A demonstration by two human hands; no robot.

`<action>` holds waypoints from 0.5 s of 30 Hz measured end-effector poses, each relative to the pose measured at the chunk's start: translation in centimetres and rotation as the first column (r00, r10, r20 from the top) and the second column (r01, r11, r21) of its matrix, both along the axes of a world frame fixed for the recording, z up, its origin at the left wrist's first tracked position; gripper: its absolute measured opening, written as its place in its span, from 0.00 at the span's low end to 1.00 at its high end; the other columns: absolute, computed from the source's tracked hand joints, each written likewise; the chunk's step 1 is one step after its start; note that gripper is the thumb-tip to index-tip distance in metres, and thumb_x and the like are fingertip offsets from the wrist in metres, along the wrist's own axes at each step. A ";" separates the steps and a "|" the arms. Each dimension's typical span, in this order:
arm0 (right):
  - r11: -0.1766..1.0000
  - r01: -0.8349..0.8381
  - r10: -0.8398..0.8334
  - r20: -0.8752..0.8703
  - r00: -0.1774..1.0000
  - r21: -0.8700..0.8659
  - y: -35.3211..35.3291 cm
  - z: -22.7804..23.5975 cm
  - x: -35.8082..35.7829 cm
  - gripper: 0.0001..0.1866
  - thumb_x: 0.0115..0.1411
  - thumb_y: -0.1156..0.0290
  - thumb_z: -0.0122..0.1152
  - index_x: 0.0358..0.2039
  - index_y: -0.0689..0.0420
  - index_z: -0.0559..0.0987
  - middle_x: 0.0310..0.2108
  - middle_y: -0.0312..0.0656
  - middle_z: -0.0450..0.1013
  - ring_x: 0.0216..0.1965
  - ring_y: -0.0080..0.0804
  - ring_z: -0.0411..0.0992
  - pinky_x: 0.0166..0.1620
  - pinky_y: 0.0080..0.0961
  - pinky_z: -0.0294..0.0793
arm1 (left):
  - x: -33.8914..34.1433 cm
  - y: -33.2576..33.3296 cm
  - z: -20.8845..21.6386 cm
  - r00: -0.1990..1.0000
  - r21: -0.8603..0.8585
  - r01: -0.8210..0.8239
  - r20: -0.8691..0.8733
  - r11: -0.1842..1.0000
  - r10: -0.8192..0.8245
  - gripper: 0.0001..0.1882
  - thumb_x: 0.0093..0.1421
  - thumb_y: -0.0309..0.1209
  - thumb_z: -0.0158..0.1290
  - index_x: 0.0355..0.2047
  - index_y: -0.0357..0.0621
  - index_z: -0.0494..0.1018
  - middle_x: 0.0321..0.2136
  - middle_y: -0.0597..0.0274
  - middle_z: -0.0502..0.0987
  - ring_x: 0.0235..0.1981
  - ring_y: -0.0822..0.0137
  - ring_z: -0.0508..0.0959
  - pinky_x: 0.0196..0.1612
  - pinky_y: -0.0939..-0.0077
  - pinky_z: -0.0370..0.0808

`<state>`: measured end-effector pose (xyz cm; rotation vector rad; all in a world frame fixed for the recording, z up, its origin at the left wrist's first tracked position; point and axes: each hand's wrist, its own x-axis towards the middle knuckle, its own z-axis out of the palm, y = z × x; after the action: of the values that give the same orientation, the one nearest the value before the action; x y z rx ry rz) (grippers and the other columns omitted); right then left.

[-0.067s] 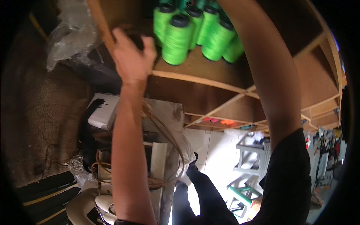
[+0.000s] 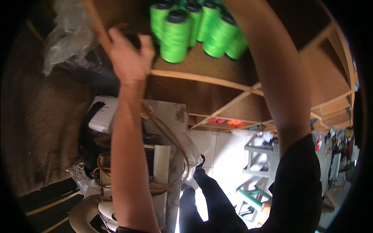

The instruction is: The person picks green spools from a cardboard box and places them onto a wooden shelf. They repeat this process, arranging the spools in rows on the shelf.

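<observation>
Beside the left upright of a wooden shelf (image 2: 206, 77), my left hand (image 2: 130, 58) is raised with thumb and forefinger apart. A dark patch shows between them, and I cannot make out anything held; the other fingers are partly hidden. Just right of this hand, several bright green thread cones (image 2: 176, 37) with black tops stand upright in the compartment, apart from my fingers. My right forearm (image 2: 278, 73) reaches up past the cones on their right. The right hand itself lies beyond the upper edge of the picture. More cones at the back are partly cut off.
Crumpled clear plastic (image 2: 70, 35) hangs left of the shelf, above brown woven cloth (image 2: 46, 116). Below my left arm are a white box (image 2: 104, 116), a looped tan cord (image 2: 171, 136) and a worn grey surface (image 2: 175, 112). Grey stools (image 2: 258, 157) stand on the pale floor.
The view has shifted slightly, so the cones and shelf sit a little further left and higher. Both arms keep nearly the same pose.
</observation>
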<state>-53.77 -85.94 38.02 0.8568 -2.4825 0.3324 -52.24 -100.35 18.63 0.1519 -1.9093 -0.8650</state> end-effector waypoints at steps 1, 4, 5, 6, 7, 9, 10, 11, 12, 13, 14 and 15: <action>0.997 -0.046 0.044 -0.027 0.999 -0.057 1.5 -0.6 3.0 0.14 0.65 0.74 0.56 0.47 0.69 0.79 0.52 0.61 0.72 0.54 0.51 0.73 0.57 0.44 0.73 | 0.0 0.0 0.1 1.000 -0.011 0.021 -0.017 1.000 -0.021 0.23 0.59 0.35 0.60 0.50 0.38 0.68 0.39 0.48 0.81 0.43 0.48 0.82 0.50 0.58 0.76; 0.922 -0.232 0.193 -0.152 0.969 -0.311 2.7 -8.6 7.8 0.11 0.61 0.73 0.59 0.42 0.65 0.79 0.40 0.55 0.71 0.42 0.47 0.72 0.44 0.42 0.73 | 0.1 -3.4 -1.4 0.996 -0.154 -0.064 -0.079 0.986 0.052 0.23 0.61 0.36 0.61 0.51 0.37 0.69 0.42 0.46 0.81 0.45 0.48 0.81 0.50 0.58 0.76; 0.890 -0.266 0.199 -0.209 0.957 -0.371 4.0 -11.3 9.4 0.10 0.59 0.73 0.60 0.40 0.63 0.79 0.36 0.52 0.71 0.38 0.46 0.72 0.40 0.42 0.73 | -0.1 -2.8 -1.3 0.995 -0.150 -0.097 -0.031 0.984 0.093 0.23 0.62 0.36 0.60 0.52 0.36 0.70 0.44 0.45 0.80 0.46 0.48 0.81 0.52 0.58 0.76; 0.848 -0.307 0.202 -0.271 0.941 -0.433 5.8 -13.3 11.5 0.09 0.58 0.72 0.62 0.38 0.62 0.79 0.31 0.50 0.70 0.34 0.45 0.71 0.36 0.41 0.73 | 0.1 -2.4 -0.7 0.990 -0.161 -0.133 0.015 0.978 0.137 0.23 0.63 0.36 0.60 0.53 0.35 0.70 0.46 0.44 0.80 0.48 0.48 0.80 0.53 0.57 0.75; 0.846 -0.281 0.227 -0.169 0.959 -0.454 8.5 -16.0 14.1 0.10 0.58 0.72 0.62 0.40 0.61 0.79 0.34 0.49 0.70 0.37 0.45 0.71 0.38 0.42 0.72 | -0.6 -2.3 -0.8 0.993 -0.205 -0.116 -0.021 0.972 0.114 0.23 0.63 0.36 0.60 0.53 0.35 0.70 0.48 0.43 0.79 0.49 0.47 0.80 0.54 0.57 0.75; 0.882 -0.100 0.245 0.266 0.932 -0.461 14.5 -23.5 21.3 0.13 0.57 0.71 0.64 0.43 0.59 0.79 0.39 0.48 0.71 0.43 0.46 0.71 0.43 0.42 0.72 | -2.9 -3.0 -1.7 0.994 -0.278 -0.102 -0.077 0.955 0.083 0.24 0.63 0.37 0.60 0.54 0.35 0.70 0.51 0.42 0.77 0.52 0.46 0.78 0.56 0.56 0.74; 0.902 0.023 0.207 0.478 0.854 -0.431 17.3 -27.1 25.7 0.14 0.57 0.70 0.64 0.44 0.59 0.78 0.42 0.47 0.71 0.46 0.47 0.71 0.45 0.42 0.72 | -3.7 -3.8 -2.3 0.994 -0.315 -0.096 -0.084 0.944 0.074 0.24 0.63 0.37 0.60 0.54 0.35 0.71 0.52 0.41 0.77 0.53 0.45 0.77 0.58 0.56 0.73; 0.911 0.137 0.125 0.578 0.806 -0.388 19.7 -30.6 30.3 0.14 0.59 0.69 0.63 0.46 0.57 0.78 0.42 0.47 0.73 0.44 0.46 0.73 0.44 0.42 0.73 | -4.4 -5.7 -3.1 0.992 -0.384 -0.121 -0.064 0.915 0.104 0.23 0.64 0.38 0.59 0.53 0.36 0.70 0.50 0.42 0.77 0.53 0.43 0.77 0.58 0.56 0.72; 0.932 0.221 0.078 0.753 0.653 -0.288 22.3 -33.1 35.0 0.11 0.64 0.65 0.61 0.42 0.58 0.79 0.37 0.49 0.77 0.43 0.47 0.75 0.47 0.44 0.75 | -4.7 -9.3 -3.9 0.983 -0.432 -0.171 -0.019 0.885 0.181 0.25 0.64 0.40 0.59 0.55 0.36 0.70 0.52 0.42 0.76 0.54 0.42 0.76 0.58 0.55 0.73; 0.943 0.263 0.025 0.829 0.558 -0.206 24.7 -34.5 39.1 0.11 0.64 0.64 0.60 0.41 0.58 0.79 0.36 0.48 0.77 0.43 0.47 0.76 0.47 0.44 0.75 | -5.1 -15.1 -4.3 0.936 -0.522 -0.343 -0.122 0.781 0.330 0.29 0.63 0.43 0.60 0.57 0.37 0.70 0.54 0.42 0.76 0.55 0.42 0.77 0.57 0.54 0.74; 0.938 0.336 -0.073 0.896 0.439 -0.088 27.9 -35.6 43.5 0.12 0.65 0.63 0.59 0.40 0.58 0.80 0.35 0.46 0.78 0.42 0.46 0.77 0.48 0.45 0.76 | -5.4 -15.5 -5.1 0.930 -0.529 -0.355 -0.113 0.770 0.351 0.32 0.61 0.45 0.61 0.59 0.39 0.70 0.54 0.43 0.77 0.53 0.43 0.79 0.54 0.53 0.77; 0.936 0.340 -0.209 0.913 0.350 0.084 31.7 -36.6 48.2 0.11 0.64 0.62 0.58 0.35 0.57 0.80 0.35 0.44 0.78 0.40 0.45 0.78 0.46 0.45 0.77 | -5.0 -13.3 -5.0 0.918 -0.474 -0.338 0.027 0.813 0.397 0.34 0.59 0.46 0.63 0.60 0.39 0.69 0.51 0.43 0.79 0.47 0.43 0.81 0.50 0.52 0.79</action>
<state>-5.62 -54.29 1.47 0.0890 -3.4958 1.0770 -57.19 -113.67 13.63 0.2809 -2.0555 -0.1266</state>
